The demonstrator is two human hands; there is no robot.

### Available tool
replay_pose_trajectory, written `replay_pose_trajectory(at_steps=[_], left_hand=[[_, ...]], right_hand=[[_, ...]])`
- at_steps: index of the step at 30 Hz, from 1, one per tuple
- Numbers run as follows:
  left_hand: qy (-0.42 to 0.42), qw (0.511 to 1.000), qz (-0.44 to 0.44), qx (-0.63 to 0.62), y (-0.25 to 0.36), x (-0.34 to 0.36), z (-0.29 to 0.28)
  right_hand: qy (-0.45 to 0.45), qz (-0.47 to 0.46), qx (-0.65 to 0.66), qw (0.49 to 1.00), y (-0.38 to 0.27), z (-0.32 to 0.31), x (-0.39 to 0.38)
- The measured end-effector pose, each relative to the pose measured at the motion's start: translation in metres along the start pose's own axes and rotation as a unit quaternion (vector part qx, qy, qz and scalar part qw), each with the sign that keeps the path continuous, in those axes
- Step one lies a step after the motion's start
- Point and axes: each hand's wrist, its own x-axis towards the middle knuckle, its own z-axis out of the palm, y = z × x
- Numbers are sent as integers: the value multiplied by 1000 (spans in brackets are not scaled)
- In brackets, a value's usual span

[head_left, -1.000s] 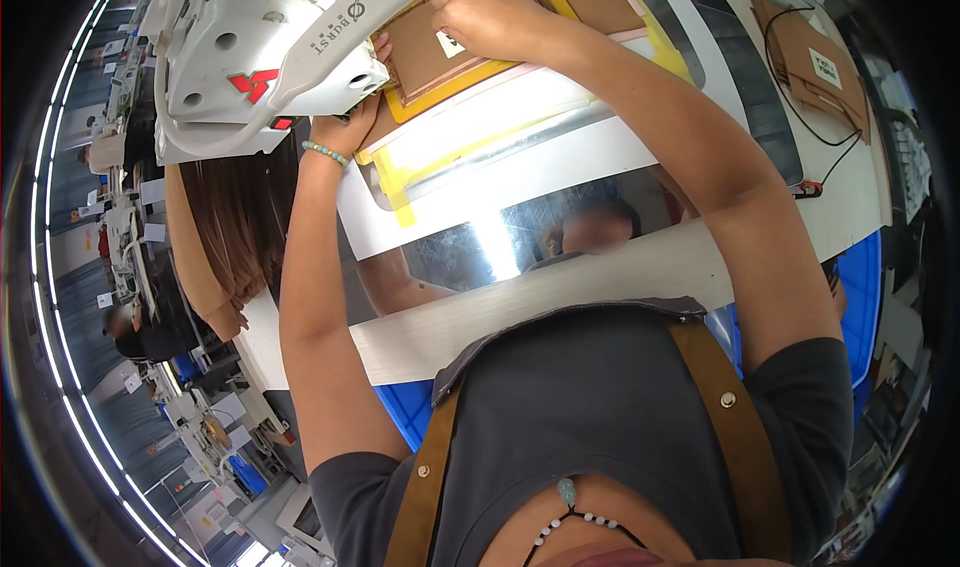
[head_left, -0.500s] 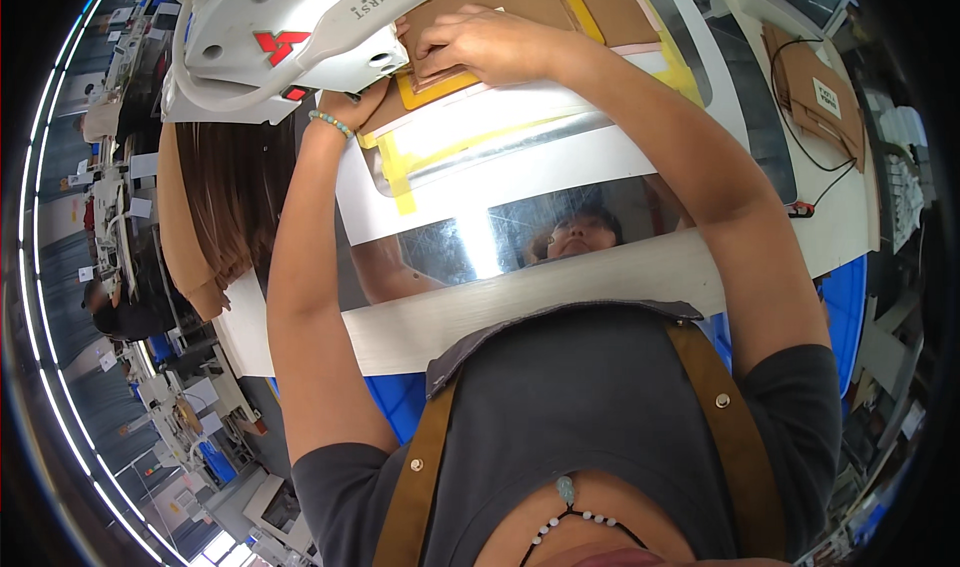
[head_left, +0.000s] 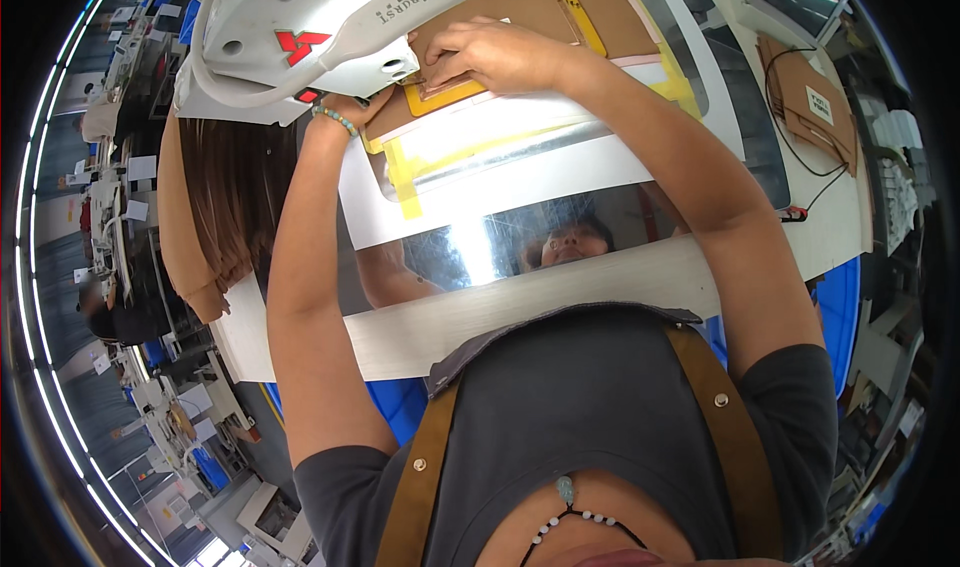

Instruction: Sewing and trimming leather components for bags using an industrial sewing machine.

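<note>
On a pale worktop (head_left: pixel 400 345), a brown panel (head_left: pixel 538 12) is set in a yellow frame (head_left: pixel 592 35) beside a white machine (head_left: pixel 265 42). The panel is touched by the right hand (head_left: pixel 495 55), fingers bent; the left hand (head_left: pixel 362 110) is partly hidden by the machine, its grip cannot be told.

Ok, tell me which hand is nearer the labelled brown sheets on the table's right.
Right. The right hand is left of the brown sheets; the left hand is farther left, partly hidden by the white machine.
</note>
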Motion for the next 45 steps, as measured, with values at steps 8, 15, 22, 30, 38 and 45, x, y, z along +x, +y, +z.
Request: replay_pose_trajectory(at_steps=[8, 15, 22, 30, 38, 45], left_hand=[[67, 994, 54, -70, -40, 42, 32], [69, 827, -53, -556, -93, 27, 53], [52, 957, -51, -280, -93, 28, 57], [57, 991, -44, -111, -70, 19, 50], [100, 984, -145, -7, -101, -66, 62], [199, 947, -181, -173, 2, -43, 29]], right_hand=[[-2, 14, -13, 1000, 4, -9, 0], [45, -64, 56, 995, 7, 1, 15], [14, -16, 49, 999, 6, -1, 17], [18, 37, -27, 999, 7, -3, 23], [-46, 25, -23, 998, -18, -6, 46], [-53, 40, 23, 997, -17, -28, 11]])
